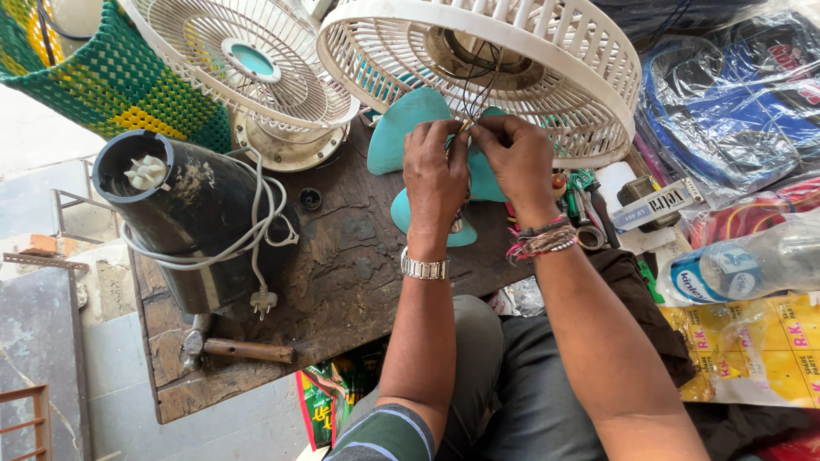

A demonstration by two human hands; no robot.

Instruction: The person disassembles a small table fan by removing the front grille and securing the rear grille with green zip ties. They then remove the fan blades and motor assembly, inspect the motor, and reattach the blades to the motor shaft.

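Note:
My left hand (434, 175) and my right hand (515, 160) meet over thin dark wires (478, 90) that hang out of the motor hub of a cream fan guard (581, 77). Both pinch the wire ends between thumb and fingers. A teal fan blade (395, 137) lies on the wooden table (342, 282) under my hands. My left wrist carries a metal watch, my right wrist several thread bands.
A second cream fan grille (248, 60) leans at the back left. A black mixer base (192, 213) wrapped in its white cord lies left, a hammer (239, 348) near the front edge. Screwdrivers and small tools (585, 201), a plastic bottle (743, 265) and plastic-wrapped goods crowd the right.

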